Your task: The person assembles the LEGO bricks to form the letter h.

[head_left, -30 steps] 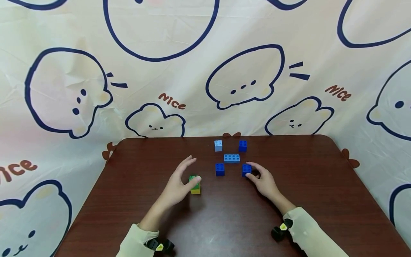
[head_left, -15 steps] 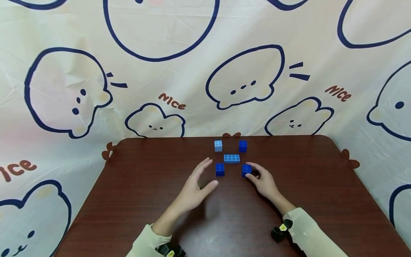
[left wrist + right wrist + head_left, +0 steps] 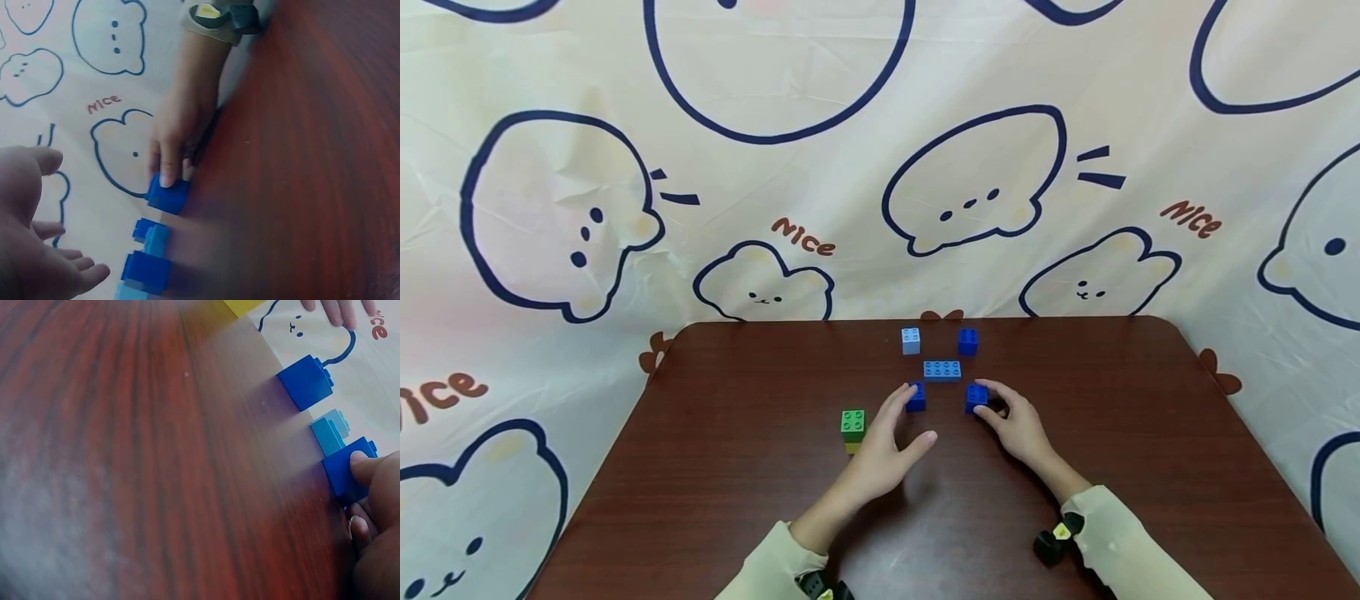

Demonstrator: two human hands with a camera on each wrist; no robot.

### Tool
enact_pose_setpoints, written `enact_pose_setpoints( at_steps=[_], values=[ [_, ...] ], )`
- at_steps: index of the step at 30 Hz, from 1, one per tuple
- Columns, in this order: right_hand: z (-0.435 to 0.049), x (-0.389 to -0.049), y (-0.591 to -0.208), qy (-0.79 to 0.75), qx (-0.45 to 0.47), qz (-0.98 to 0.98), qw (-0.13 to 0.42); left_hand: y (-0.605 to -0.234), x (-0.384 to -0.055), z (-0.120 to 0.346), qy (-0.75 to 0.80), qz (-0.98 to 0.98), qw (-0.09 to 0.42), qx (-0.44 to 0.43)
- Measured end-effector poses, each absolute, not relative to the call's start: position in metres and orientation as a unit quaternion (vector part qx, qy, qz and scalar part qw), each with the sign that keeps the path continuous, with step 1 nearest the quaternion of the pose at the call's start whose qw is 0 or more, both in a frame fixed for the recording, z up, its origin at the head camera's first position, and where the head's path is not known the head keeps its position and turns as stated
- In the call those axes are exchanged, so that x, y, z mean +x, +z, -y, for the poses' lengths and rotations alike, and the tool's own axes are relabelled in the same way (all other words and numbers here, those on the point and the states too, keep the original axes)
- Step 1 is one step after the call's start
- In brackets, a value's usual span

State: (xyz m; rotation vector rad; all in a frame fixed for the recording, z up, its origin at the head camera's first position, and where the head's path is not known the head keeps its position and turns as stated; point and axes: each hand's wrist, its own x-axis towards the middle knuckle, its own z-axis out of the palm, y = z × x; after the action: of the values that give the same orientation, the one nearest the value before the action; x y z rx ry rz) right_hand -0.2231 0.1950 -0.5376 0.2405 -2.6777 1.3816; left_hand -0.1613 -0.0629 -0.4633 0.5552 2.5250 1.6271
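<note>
My right hand (image 3: pixel 1018 423) pinches a dark blue toy brick (image 3: pixel 975 395) between thumb and fingers, with the brick on the table. In the right wrist view the thumb presses against that brick's side (image 3: pixel 342 470). My left hand (image 3: pixel 883 450) is over the table with thumb and fingers spread, holding nothing. Its fingertips overlap another dark blue brick (image 3: pixel 917 400) in the head view. A green brick (image 3: pixel 853 423) is stacked on a yellow brick (image 3: pixel 852 447), just left of the left hand, which partly hides the yellow one.
Behind the hands lie a long light blue brick (image 3: pixel 942 370), a pale blue brick (image 3: pixel 911 340) and a dark blue brick (image 3: pixel 967 341) near the far edge of the brown table (image 3: pixel 737 400). A printed cloth (image 3: pixel 850 183) hangs behind it.
My left hand has moved right, passing over the green and yellow stack, which shows again, toward the left dark blue brick. The right hand stays in place on its brick.
</note>
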Motion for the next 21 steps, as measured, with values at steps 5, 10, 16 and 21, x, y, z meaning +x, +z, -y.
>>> enact_pose_setpoints(
  at_steps=[5,10,16,21],
  values=[
    [-0.195,-0.222,-0.538,0.454,0.081,0.885,0.060,-0.475,-0.165,0.056,0.521,-0.838,0.031,0.161],
    [-0.195,-0.222,-0.538,0.452,0.080,0.886,0.064,-0.488,-0.171,0.051,0.527,-0.839,0.016,0.131],
    [-0.194,-0.222,-0.539,0.448,0.078,0.888,0.061,-0.501,-0.181,0.043,0.541,-0.838,-0.008,0.075],
    [-0.194,-0.222,-0.539,0.446,0.077,0.890,0.063,-0.506,-0.186,0.036,0.547,-0.835,-0.025,0.058]
  ],
)
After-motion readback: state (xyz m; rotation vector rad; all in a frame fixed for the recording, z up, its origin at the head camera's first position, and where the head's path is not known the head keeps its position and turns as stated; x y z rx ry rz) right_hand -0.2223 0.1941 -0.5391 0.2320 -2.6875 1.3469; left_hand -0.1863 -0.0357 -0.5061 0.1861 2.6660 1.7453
